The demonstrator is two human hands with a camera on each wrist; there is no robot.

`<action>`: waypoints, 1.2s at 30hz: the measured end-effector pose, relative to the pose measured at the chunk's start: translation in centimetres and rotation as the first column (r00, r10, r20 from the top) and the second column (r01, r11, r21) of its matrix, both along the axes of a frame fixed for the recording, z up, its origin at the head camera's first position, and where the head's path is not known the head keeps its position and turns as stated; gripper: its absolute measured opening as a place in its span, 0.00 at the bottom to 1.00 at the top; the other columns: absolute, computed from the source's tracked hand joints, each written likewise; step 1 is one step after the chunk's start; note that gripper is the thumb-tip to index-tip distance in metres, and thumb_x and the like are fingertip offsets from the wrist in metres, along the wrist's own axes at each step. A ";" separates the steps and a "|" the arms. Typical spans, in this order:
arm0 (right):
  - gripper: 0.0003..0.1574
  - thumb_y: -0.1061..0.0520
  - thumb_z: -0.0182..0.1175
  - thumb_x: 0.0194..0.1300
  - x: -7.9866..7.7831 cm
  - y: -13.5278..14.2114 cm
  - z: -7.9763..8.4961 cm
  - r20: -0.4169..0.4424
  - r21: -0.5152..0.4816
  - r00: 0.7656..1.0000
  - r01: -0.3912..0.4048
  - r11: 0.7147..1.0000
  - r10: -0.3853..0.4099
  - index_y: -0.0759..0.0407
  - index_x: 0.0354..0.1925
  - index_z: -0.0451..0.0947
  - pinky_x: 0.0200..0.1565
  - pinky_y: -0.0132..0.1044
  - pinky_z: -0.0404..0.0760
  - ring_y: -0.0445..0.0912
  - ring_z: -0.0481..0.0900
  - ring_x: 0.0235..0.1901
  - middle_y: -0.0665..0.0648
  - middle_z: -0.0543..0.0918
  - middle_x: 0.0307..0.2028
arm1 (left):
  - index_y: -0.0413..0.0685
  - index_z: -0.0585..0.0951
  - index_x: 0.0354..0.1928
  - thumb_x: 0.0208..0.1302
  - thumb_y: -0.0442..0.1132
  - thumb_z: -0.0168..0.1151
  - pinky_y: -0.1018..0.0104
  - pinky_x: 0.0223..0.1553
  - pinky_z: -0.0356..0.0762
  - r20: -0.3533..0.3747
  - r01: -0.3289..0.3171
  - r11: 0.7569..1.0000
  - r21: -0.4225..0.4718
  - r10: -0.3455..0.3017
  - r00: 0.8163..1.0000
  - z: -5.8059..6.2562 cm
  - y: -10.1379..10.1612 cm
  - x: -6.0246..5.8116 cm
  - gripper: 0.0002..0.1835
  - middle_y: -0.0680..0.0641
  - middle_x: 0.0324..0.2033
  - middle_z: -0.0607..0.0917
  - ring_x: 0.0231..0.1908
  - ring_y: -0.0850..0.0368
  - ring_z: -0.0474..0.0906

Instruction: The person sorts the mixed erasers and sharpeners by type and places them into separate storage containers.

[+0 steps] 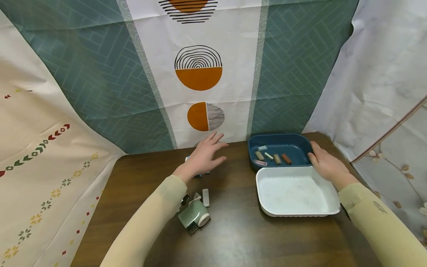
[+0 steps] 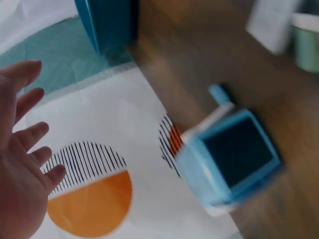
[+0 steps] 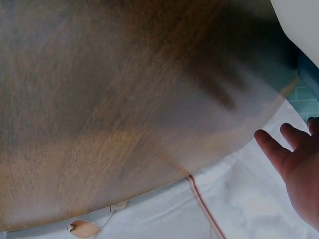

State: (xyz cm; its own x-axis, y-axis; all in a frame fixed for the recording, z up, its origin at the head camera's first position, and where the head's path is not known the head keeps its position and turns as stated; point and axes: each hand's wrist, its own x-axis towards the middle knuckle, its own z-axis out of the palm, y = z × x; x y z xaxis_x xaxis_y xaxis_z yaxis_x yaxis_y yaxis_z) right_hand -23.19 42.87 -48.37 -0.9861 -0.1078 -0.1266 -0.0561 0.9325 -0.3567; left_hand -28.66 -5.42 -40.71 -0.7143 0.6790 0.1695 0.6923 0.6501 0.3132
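Okay, left hand (image 1: 203, 155) spread, holding nothing; right hand (image 1: 328, 166) at blue tray (image 1: 295, 145) rim, can't tell if gripping. Tray's just behind white tray (image 1: 298, 191); tugging might snag it, scattering small sticks (image 1: 286, 159).

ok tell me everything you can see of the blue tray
The blue tray is dark blue and rectangular, with rounded corners and raised walls, perhaps plastic or ceramic. It sits open side up towards the far right of the table, by the cloth. Six small chalk-like pieces lie inside. The white tray in front hides part of its near wall. The right hand is at its right end; contact is hard to confirm.
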 end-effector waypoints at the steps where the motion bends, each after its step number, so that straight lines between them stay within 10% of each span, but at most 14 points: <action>1: 0.47 0.41 0.31 0.89 0.0 0.0 0.0 0.000 -0.001 1.000 0.000 1.000 0.000 0.70 0.84 0.29 0.75 0.71 0.50 0.75 0.44 0.80 0.77 0.39 0.83 | 0.51 0.80 0.72 0.78 0.48 0.66 0.33 0.77 0.52 0.004 0.002 1.000 0.019 -0.002 1.000 -0.2 -0.7 0.2 0.25 0.43 0.83 0.61 0.84 0.42 0.45; 21: 0.47 0.40 0.30 0.89 0.0 0.1 -0.2 0.003 -0.014 1.000 -0.009 1.000 0.009 0.69 0.84 0.27 0.74 0.72 0.49 0.75 0.43 0.80 0.77 0.38 0.83 | 0.43 0.84 0.65 0.73 0.43 0.71 0.32 0.75 0.57 0.052 -0.035 0.989 0.145 0.028 0.998 -5.0 -11.3 4.8 0.22 0.39 0.75 0.74 0.80 0.38 0.58; 36: 0.47 0.41 0.29 0.89 0.0 0.2 -0.1 0.003 0.005 1.000 -0.004 1.000 0.004 0.70 0.84 0.28 0.75 0.71 0.50 0.75 0.44 0.80 0.78 0.38 0.82 | 0.47 0.83 0.67 0.67 0.44 0.77 0.29 0.74 0.58 0.145 -0.092 0.996 0.014 0.090 0.985 -9.1 -15.2 7.0 0.28 0.36 0.76 0.71 0.79 0.33 0.57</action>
State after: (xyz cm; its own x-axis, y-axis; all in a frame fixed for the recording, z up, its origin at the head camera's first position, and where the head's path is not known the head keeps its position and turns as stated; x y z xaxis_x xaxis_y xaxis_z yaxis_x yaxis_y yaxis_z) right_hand -23.20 43.05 -48.47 -0.9852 -0.1112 -0.1302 -0.0588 0.9339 -0.3526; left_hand -21.70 -20.59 -49.82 -0.7909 0.6075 0.0736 0.5774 0.7008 0.4190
